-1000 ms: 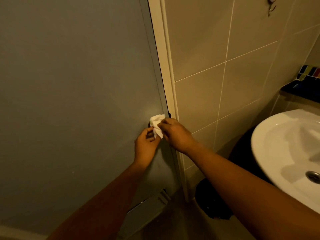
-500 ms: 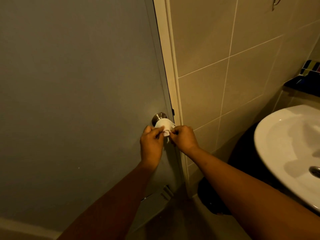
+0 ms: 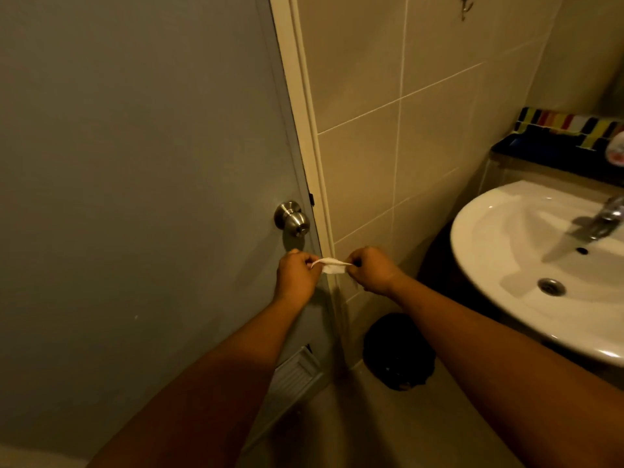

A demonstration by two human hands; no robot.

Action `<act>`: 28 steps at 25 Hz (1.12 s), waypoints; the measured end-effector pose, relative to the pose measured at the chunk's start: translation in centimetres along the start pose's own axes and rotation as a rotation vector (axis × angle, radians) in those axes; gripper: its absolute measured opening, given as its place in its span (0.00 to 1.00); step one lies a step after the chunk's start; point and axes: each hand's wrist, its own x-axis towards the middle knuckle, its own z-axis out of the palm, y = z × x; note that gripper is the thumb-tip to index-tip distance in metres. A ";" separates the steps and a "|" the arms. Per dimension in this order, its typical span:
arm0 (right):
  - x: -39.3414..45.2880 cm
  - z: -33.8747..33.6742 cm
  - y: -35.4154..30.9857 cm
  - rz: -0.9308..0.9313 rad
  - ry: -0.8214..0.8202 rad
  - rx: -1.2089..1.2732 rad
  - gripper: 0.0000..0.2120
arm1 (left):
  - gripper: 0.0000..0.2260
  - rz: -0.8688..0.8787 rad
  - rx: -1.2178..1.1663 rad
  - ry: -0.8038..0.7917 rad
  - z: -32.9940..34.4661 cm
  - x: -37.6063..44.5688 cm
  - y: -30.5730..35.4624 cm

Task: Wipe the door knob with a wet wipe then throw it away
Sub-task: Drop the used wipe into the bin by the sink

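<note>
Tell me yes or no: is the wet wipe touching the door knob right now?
No: the wet wipe is stretched between the left hand and right hand, below the bare door knob.

A grey-green door [image 3: 135,163] is seen, fitted with a brushed silver door knob [image 3: 292,219] and framed in cream [image 3: 300,96]. The wet wipe [image 3: 331,266] is white. Beige wall tiles [image 3: 439,79], a white sink [image 3: 506,231], a black bin [image 3: 398,352] and a multicoloured striped tile band [image 3: 567,125] are shown.
</note>
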 end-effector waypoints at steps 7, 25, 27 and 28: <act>-4.2 -3.5 6.9 0.332 0.181 0.172 0.12 | 0.08 0.096 0.078 -0.257 6.5 0.9 3.6; 7.4 8.6 35.6 0.933 0.252 0.609 0.12 | 0.10 -0.457 -0.067 -0.669 37.0 8.1 -6.1; 8.0 10.2 37.6 0.974 0.269 0.575 0.11 | 0.10 -0.473 -0.025 -0.685 38.8 8.4 -7.8; 8.5 11.0 38.7 0.989 0.257 0.580 0.09 | 0.09 -0.493 -0.020 -0.694 40.0 8.6 -8.5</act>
